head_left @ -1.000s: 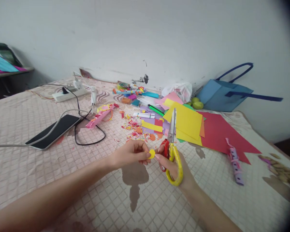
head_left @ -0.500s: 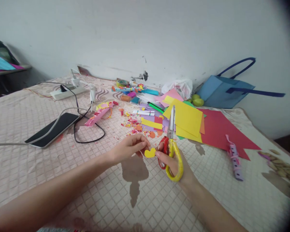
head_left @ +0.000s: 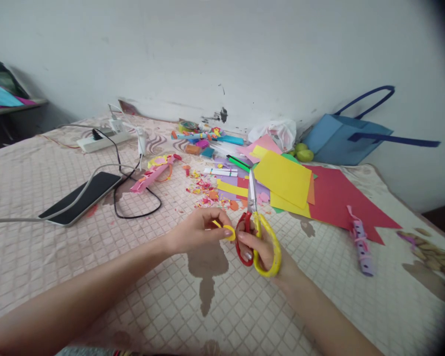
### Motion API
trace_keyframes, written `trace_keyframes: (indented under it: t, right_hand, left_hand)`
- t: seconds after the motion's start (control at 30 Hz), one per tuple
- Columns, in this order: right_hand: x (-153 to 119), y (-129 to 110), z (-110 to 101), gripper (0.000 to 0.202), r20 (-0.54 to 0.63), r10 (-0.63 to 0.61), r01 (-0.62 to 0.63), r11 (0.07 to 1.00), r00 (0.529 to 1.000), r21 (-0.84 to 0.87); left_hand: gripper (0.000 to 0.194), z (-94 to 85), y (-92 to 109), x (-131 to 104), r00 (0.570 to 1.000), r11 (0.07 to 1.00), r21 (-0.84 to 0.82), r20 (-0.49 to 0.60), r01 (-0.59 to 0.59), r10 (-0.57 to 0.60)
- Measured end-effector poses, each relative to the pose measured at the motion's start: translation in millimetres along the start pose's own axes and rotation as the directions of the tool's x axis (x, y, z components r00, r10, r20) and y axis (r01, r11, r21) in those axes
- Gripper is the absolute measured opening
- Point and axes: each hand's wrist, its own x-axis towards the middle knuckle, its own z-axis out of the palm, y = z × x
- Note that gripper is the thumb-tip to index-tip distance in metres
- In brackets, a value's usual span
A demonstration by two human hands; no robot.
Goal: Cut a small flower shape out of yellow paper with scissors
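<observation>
My left hand [head_left: 202, 231] pinches a small yellow paper piece [head_left: 230, 233] between thumb and fingers, so part of it is hidden. Close beside it, my right hand [head_left: 261, 247] is closed on a pair of scissors [head_left: 268, 244] with one yellow and one red handle. The blades point away from me and look closed. My right fingertips come right up to the paper's edge; whether they touch it I cannot tell. Beyond the hands lie small paper scraps [head_left: 203, 190] and a yellow paper strip [head_left: 232, 189].
Yellow sheets [head_left: 284, 179] overlap a large red sheet [head_left: 341, 198] at right. A blue bag [head_left: 346, 141] leans by the wall. Nearer is a purple paper roll [head_left: 362, 249]. To the left are a black phone-like device [head_left: 83, 198], cables and a power strip [head_left: 104, 141].
The yellow piece has shifted from flat view between both hands into my left fingers and looks bent or turned. The scissors have tilted left, their tips lower.
</observation>
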Motion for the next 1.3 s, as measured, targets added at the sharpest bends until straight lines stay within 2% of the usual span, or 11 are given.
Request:
trace_keyframes:
  t: [0.07,0.17,0.33,0.53,0.73,0.8,0.97,1.17,1.3]
  right_hand:
    - [-1.7,-0.6,-1.5,0.020,-0.041,-0.031,0.028,0.996,0.999,-0.084]
    - [-3.8,-3.1,-2.5,0.019,-0.109,-0.068,0.047,0.981,0.992,-0.187]
    - [-5.0,-7.2,0.5,0.021,-0.104,-0.079,0.053,0.972,0.991,-0.229]
    - [-5.8,-11.0,5.8,0.019,-0.114,-0.083,0.048,0.958,0.990,-0.284]
    - [-5.3,-8.4,2.9,0.020,-0.150,-0.124,0.075,0.952,0.981,-0.297]
    - [-6.0,-8.3,2.5,0.024,-0.137,-0.122,0.079,0.955,0.983,-0.287]
    - [-9.2,-9.3,3.8,0.041,-0.041,-0.091,0.074,0.949,0.995,-0.306]
    - [-10.6,-4.0,4.0,0.043,0.079,-0.023,0.052,0.921,0.997,-0.385]
    - [-12.7,-7.5,6.9,0.041,0.079,-0.016,0.054,0.863,0.997,-0.502]
  left_hand:
    - [0.015,1.3,-1.4,0.2,0.994,0.991,-0.087,-0.036,0.102,-0.106]
    - [0.018,2.4,-3.7,0.8,0.983,0.975,-0.150,-0.061,0.165,-0.176]
    - [0.026,2.9,-9.5,1.8,0.985,0.971,-0.182,-0.052,0.153,-0.165]
    - [0.027,5.1,-13.1,1.0,0.985,0.985,-0.079,-0.068,0.153,-0.158]
    - [0.024,10.2,-8.6,1.2,0.957,0.955,-0.133,-0.085,0.265,-0.278]
    - [0.024,10.9,-5.6,0.9,0.942,0.941,-0.173,-0.120,0.290,-0.313]
    - [0.023,6.8,4.3,0.1,0.915,0.941,-0.259,-0.280,0.220,-0.291]
    - [0.024,-3.3,11.0,0.9,0.920,0.958,-0.273,-0.349,0.084,-0.179]
    - [0.025,-8.3,11.5,1.5,0.906,0.953,-0.303,-0.399,0.018,-0.144]
